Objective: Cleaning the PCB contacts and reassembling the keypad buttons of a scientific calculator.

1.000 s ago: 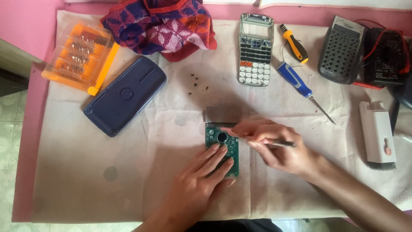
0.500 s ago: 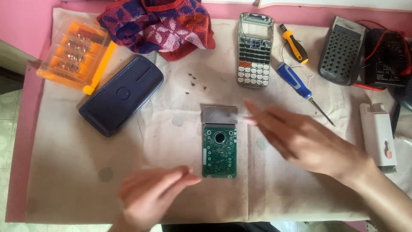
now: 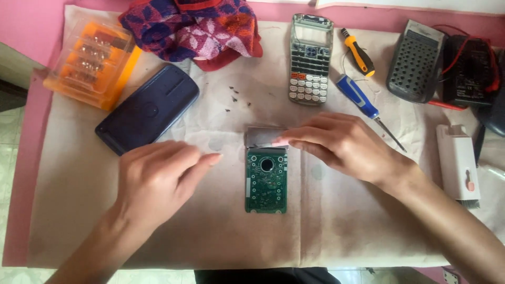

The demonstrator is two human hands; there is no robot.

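**A:** At the centre of a paper-covered worktable, the right hand [image 3: 339,144] reaches in from four o'clock, fingers pressed together and extended, their tips resting on the grey display panel [image 3: 263,135] at the top end of a green circuit board [image 3: 266,180]. Whether the fingers pinch anything small is not clear.

**B:** And the other hand?

**A:** The left hand [image 3: 155,179] comes in from seven o'clock, palm down, fingers loosely together and pointing toward the board. It holds nothing and stops just short of the board's left edge.

**B:** Where does the board lie?

**A:** Flat on the pale paper sheet [image 3: 336,226], long side running twelve to six, between the two hands. The grey panel joins it at twelve o'clock.

**B:** What surrounds it?

**A:** At twelve o'clock from the board, a few small dark screws [image 3: 234,98] lie scattered on the paper. At one o'clock lies a calculator front shell [image 3: 310,59] with its keys still in place. Beside that, at two o'clock, lie a blue-handled screwdriver [image 3: 363,102] and a shorter orange-and-black screwdriver [image 3: 357,51]. A dark blue calculator cover [image 3: 147,109] lies at ten o'clock, well apart from the board, with an orange bit case [image 3: 92,63] beyond it and a patterned red-and-blue cloth [image 3: 192,29] at eleven o'clock.

**B:** And at the far right?

**A:** A grey keypad shell [image 3: 415,62] and a dark multimeter [image 3: 471,71] with red leads sit at two o'clock; a white casing [image 3: 457,163] lies at three o'clock.
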